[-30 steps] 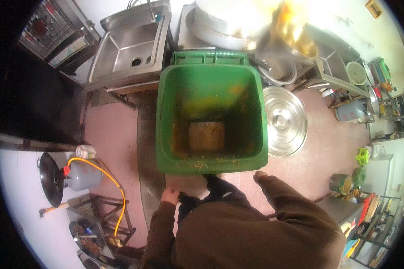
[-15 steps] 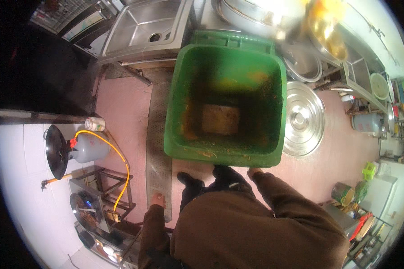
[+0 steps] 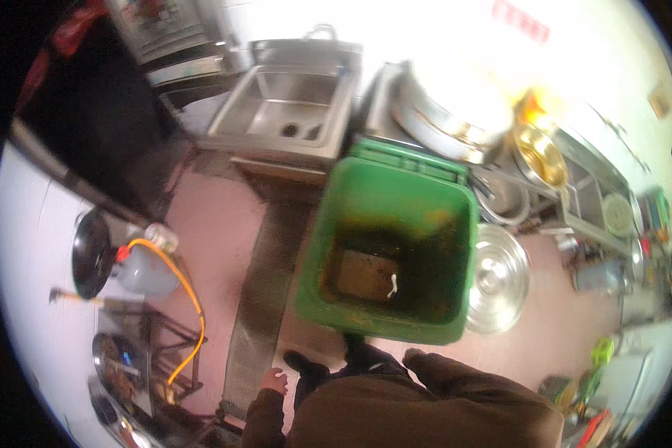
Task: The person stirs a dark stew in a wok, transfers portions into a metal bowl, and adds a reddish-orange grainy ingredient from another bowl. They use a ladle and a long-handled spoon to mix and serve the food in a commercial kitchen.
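Note:
A tall green wheelie bin (image 3: 455, 331) stands before me with its mouth facing up, its inside stained and its bottom brownish. Against the dark inside shows a small white strip (image 3: 393, 285); whether it lies there or is falling cannot be told. My left hand (image 3: 275, 381) is low beside my leg, left of the bin, with its fingers slightly apart and nothing plainly in them. My right hand (image 3: 413, 354) is just under the bin's near rim, mostly covered by the brown sleeve, its fingers hidden.
A steel sink (image 3: 276, 112) and large metal pots (image 3: 455, 112) stand behind the bin. A round metal lid (image 3: 496, 278) is on the floor at right. At left are a gas cylinder (image 3: 145, 270) with an orange hose (image 3: 190, 291) and a black wok (image 3: 92, 254).
The white strip has appeared inside the bin. My left hand has loosened from a closed shape. The view has tilted up, so the bin sits lower in it.

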Available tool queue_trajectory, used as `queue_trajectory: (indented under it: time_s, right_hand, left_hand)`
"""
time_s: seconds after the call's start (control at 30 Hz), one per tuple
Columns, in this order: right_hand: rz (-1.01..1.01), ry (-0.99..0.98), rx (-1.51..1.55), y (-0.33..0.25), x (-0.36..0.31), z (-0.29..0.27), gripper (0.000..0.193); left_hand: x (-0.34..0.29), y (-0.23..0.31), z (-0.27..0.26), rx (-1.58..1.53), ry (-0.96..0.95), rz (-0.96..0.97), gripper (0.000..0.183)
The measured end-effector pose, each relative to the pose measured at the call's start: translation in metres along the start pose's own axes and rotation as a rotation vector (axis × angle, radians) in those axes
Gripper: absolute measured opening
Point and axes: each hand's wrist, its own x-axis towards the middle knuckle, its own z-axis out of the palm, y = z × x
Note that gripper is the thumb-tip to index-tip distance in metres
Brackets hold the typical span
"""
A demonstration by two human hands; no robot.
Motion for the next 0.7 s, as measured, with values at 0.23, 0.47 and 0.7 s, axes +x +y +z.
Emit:
queue_trajectory:
  time_s: [0.23, 0.47, 0.7]
  right_hand:
    - [-0.102, -0.076, -0.377, -0.028, 0.040, -0.078, 0.013]
    - [-0.226, -0.109, -0.595, -0.116, 0.088, -0.146, 0.014]
    - [-0.243, -0.019, -0.245, -0.232, 0.195, -0.170, 0.021]
  left_hand:
    - [-0.030, -0.058, 0.004, -0.379, 0.180, -0.332, 0.029]
    - [-0.084, -0.199, -0.002, -0.195, 0.285, -0.322, 0.021]
    - [-0.156, -0.349, -0.001, -0.259, 0.321, -0.333, 0.017]
